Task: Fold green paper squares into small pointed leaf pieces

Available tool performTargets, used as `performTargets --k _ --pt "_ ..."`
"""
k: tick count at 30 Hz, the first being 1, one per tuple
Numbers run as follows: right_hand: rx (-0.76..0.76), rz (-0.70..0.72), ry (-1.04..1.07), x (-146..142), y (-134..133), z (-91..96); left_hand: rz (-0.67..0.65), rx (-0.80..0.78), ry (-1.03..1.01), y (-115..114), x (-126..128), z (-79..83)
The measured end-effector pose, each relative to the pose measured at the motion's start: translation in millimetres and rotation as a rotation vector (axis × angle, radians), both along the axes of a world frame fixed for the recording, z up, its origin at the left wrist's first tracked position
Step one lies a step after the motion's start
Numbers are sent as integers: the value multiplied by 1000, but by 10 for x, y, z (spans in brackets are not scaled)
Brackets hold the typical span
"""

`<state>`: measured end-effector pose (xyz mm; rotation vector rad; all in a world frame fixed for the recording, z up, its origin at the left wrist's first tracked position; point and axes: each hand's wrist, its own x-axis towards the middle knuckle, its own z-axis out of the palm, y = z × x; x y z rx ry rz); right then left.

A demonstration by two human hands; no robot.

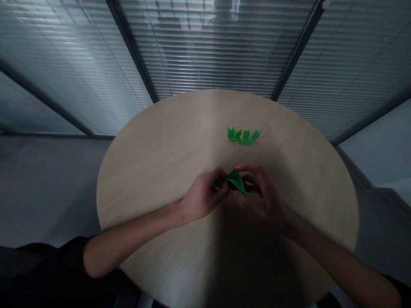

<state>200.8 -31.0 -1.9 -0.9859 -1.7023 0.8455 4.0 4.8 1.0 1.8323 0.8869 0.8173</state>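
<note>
Between my two hands, a little above the round table [154, 162], is a folded piece of green paper [236, 181] with a pointed flap. My left hand [208, 191] pinches its left edge between thumb and fingers. On the other side, my right hand [261, 196] curves around the paper, its fingers at the top and right edges; the thumb side is dim and partly blurred. Farther back on the table stand several small folded green paper pieces [243, 136] in a row, each with pointed tips. Neither hand touches them.
The round wooden table has a curved edge all around. Behind it are glass panels with horizontal blinds [212, 55] and dark frames [131, 47]. Grey floor [58, 184] shows at the left. A dark shadow falls across the table's front right part.
</note>
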Motion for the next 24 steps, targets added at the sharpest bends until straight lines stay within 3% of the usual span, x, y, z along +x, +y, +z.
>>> performTargets --k 2,6,9,24 --pt "-65 42 80 22 -3 30 13 15 20 9 -12 -15" --pt "-200 -84 246 18 38 65 19 44 66 10 -25 -27" --pt "-257 -136 225 -4 82 56 8 54 73 1 -22 -26" --pt "-269 -149 230 -16 88 65 -17 64 33 -6 -7 -1"
